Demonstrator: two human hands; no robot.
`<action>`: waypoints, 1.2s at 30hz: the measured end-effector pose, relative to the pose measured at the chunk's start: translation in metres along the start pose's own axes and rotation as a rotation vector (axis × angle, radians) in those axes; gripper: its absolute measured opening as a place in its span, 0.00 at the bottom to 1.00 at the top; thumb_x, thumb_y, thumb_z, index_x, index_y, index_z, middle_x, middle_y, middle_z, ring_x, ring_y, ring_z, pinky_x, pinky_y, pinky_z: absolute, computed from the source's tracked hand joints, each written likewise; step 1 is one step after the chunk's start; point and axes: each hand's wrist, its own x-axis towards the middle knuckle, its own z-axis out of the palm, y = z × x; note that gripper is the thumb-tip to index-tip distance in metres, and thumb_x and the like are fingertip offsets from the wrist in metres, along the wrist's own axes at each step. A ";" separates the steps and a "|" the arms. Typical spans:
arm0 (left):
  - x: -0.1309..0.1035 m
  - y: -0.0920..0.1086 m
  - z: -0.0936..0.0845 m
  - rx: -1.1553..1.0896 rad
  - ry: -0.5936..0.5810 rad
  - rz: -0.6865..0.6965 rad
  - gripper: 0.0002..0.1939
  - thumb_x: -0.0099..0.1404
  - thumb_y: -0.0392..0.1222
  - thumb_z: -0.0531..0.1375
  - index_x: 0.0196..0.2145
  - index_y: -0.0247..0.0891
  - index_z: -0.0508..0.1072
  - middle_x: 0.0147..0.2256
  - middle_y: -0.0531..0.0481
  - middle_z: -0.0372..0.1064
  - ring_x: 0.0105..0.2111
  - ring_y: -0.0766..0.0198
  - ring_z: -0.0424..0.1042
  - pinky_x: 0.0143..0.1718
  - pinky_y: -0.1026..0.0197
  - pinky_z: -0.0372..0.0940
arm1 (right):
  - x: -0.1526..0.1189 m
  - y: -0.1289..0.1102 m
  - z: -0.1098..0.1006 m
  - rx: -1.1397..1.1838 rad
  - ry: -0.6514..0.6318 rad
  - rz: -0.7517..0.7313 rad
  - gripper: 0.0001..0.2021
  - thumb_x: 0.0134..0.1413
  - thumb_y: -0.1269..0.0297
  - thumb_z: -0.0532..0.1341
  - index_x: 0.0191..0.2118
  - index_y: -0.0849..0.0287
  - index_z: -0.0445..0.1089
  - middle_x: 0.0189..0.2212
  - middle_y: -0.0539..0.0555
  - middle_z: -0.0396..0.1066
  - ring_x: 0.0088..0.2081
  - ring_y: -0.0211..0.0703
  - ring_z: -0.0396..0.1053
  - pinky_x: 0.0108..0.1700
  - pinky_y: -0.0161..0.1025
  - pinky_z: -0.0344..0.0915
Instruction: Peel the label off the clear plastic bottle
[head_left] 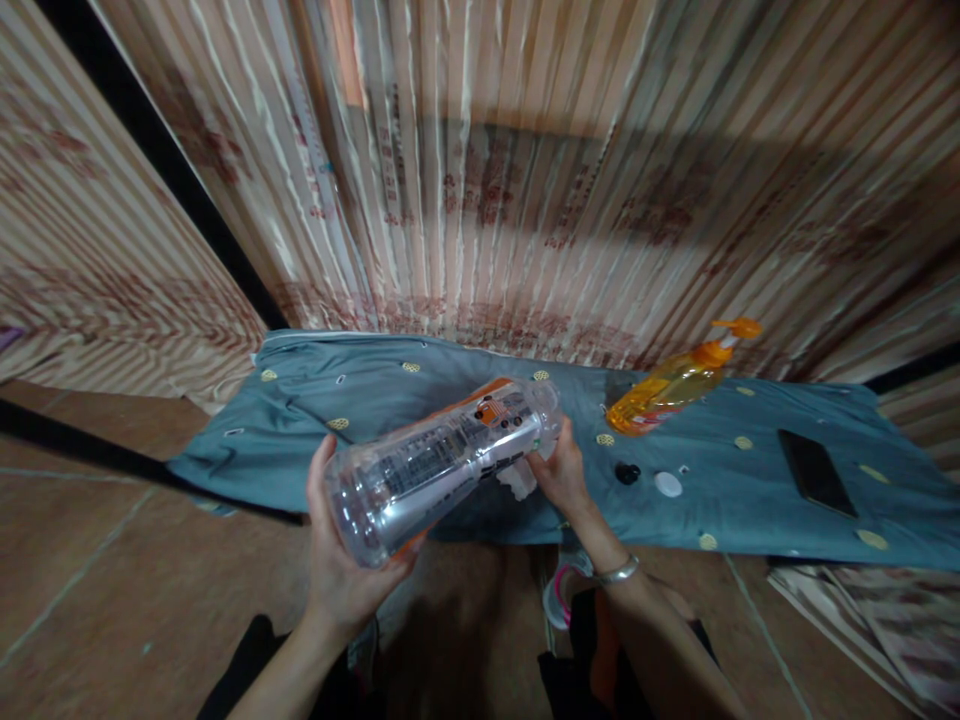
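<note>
A large clear plastic bottle (450,460) with a printed orange and black label is held tilted in front of me, its base toward the lower left and its neck toward the upper right. My left hand (349,570) is wrapped round the base end. At the neck end, my right hand (562,472) is closed round the bottle. A crumpled white tissue-like piece (517,480) shows beneath the neck by my right fingers; whether they grip it too, I cannot tell. The bottle hides part of both hands' fingers.
On the blue patterned cloth (300,400) stand an orange pump bottle (664,393), a small black piece (627,473), a white round cap (668,484) and a black phone (816,472). Behind hangs a striped curtain (487,200). Black poles (172,170) flank the surface.
</note>
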 end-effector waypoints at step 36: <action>0.004 -0.004 -0.005 0.123 -0.073 0.201 0.59 0.57 0.48 0.74 0.75 0.45 0.44 0.55 0.40 0.71 0.48 0.49 0.80 0.47 0.51 0.79 | -0.001 0.006 0.003 -0.022 0.032 -0.044 0.29 0.56 0.51 0.63 0.60 0.59 0.61 0.47 0.62 0.80 0.45 0.57 0.81 0.44 0.49 0.78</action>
